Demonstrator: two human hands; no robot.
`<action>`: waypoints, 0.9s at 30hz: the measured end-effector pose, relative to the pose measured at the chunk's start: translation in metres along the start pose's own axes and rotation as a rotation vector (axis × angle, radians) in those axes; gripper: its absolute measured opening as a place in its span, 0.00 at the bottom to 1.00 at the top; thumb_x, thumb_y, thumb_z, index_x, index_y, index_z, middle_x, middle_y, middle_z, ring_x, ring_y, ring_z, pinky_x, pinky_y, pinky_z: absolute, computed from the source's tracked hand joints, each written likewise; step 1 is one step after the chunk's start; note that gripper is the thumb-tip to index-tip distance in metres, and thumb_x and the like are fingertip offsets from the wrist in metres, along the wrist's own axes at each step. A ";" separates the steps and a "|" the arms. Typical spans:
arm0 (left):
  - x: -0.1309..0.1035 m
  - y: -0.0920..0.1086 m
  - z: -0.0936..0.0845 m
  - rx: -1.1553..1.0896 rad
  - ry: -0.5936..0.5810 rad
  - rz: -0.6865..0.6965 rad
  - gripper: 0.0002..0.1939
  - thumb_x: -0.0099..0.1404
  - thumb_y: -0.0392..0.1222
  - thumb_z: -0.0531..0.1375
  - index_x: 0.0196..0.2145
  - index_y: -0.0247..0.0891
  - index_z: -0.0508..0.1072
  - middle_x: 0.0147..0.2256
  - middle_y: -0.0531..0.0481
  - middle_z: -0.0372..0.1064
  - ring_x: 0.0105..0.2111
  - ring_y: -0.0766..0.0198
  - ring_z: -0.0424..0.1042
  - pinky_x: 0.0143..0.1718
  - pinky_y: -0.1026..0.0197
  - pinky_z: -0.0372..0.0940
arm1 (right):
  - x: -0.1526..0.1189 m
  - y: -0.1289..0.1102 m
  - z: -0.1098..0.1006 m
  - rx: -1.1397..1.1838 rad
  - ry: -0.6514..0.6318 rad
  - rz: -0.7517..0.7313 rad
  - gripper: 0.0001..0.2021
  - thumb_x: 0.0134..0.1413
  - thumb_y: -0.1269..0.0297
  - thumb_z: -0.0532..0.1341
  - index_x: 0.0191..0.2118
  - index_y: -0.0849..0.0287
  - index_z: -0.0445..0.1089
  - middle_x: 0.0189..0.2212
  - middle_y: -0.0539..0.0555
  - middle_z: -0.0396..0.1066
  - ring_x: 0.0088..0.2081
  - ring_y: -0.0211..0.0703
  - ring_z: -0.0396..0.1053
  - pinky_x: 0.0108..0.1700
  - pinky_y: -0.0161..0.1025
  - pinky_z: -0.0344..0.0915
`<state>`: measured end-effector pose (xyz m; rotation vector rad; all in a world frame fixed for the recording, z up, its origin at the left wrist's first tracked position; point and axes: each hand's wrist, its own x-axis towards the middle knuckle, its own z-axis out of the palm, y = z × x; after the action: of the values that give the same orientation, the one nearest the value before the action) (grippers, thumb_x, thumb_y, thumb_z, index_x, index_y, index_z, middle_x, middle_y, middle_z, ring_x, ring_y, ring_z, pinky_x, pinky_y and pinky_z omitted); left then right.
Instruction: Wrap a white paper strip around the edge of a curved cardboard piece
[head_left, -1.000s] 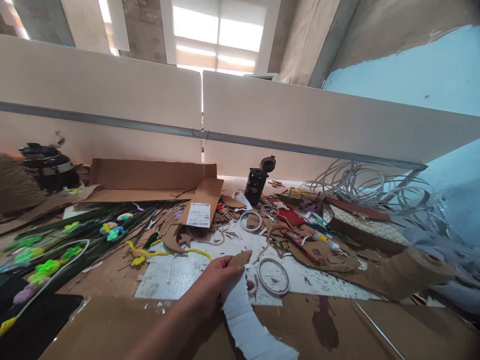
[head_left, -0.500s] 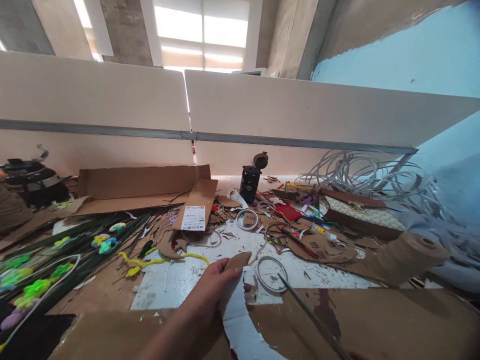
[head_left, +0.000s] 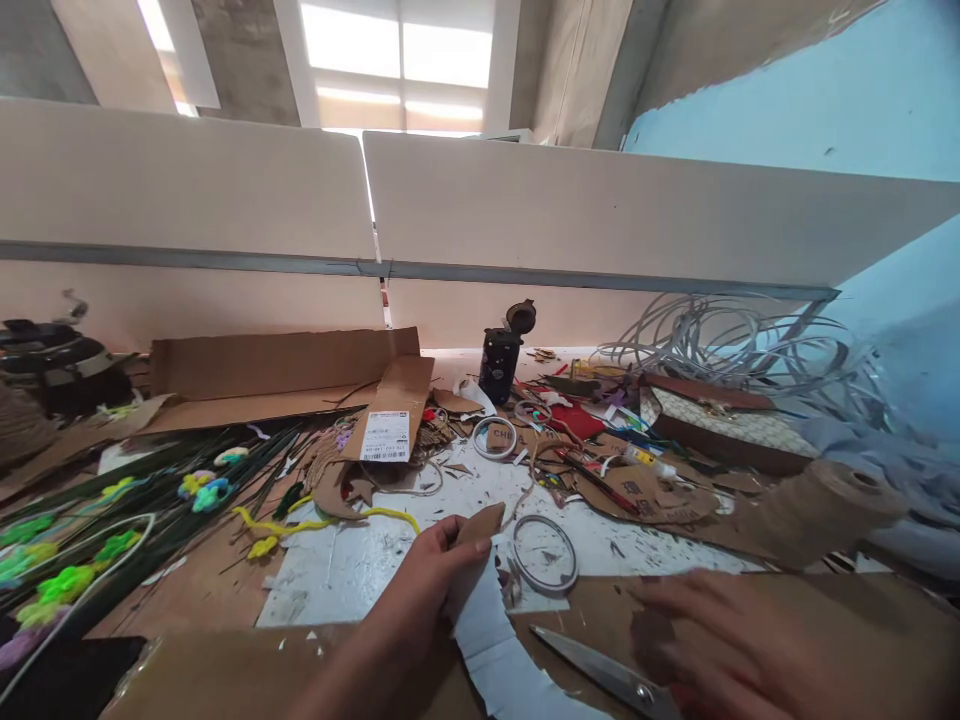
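My left hand (head_left: 442,570) pinches the pointed end of a curved cardboard strip (head_left: 499,640), whose torn white side faces up. The strip bends down toward the bottom edge of the view. Just right of it, a pair of scissors (head_left: 592,668) rests on the brown cardboard sheet (head_left: 847,620), blades pointing up and left. Over the sheet, beside the scissors, my right hand (head_left: 720,640) is blurred with its fingers stretched out and apart. Part of the scissors' handles is hidden at the bottom edge. A pale ring (head_left: 545,555) lies beyond the strip.
A twine cone (head_left: 825,515) stands at right, before a patterned bag (head_left: 720,425) and coiled tubing (head_left: 720,345). A black flask (head_left: 499,365) with its lid up stands at the back. Cardboard (head_left: 285,375) and fuzzy flowers (head_left: 71,580) lie left.
The scissors, earlier raised with blades near the ring, now lie on the cardboard sheet. My right hand has come into view, off their handles. My left hand keeps hold of the strip.
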<state>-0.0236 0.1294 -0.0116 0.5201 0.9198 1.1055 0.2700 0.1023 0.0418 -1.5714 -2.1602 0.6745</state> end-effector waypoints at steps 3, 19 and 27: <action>-0.006 0.000 0.006 -0.054 -0.045 0.018 0.15 0.54 0.37 0.69 0.38 0.38 0.71 0.27 0.50 0.74 0.22 0.63 0.72 0.24 0.61 0.67 | 0.038 -0.037 0.012 0.302 0.030 -0.001 0.17 0.56 0.47 0.60 0.44 0.49 0.77 0.49 0.56 0.73 0.51 0.57 0.69 0.50 0.46 0.69; -0.004 -0.007 0.010 -0.125 -0.125 -0.021 0.18 0.50 0.36 0.72 0.39 0.33 0.73 0.29 0.46 0.74 0.25 0.61 0.74 0.28 0.62 0.65 | 0.097 -0.043 0.090 1.092 -0.340 0.132 0.17 0.42 0.56 0.75 0.32 0.61 0.71 0.28 0.50 0.70 0.30 0.39 0.67 0.33 0.36 0.61; -0.010 -0.004 0.014 -0.183 -0.180 -0.037 0.14 0.53 0.34 0.70 0.38 0.33 0.74 0.28 0.46 0.75 0.24 0.64 0.72 0.28 0.63 0.64 | 0.093 -0.052 0.079 1.264 -0.403 0.146 0.13 0.43 0.62 0.74 0.31 0.62 0.72 0.26 0.50 0.71 0.28 0.38 0.67 0.34 0.37 0.63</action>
<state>-0.0114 0.1198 -0.0031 0.4421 0.6623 1.0783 0.1573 0.1654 0.0107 -0.8792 -1.2133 1.9921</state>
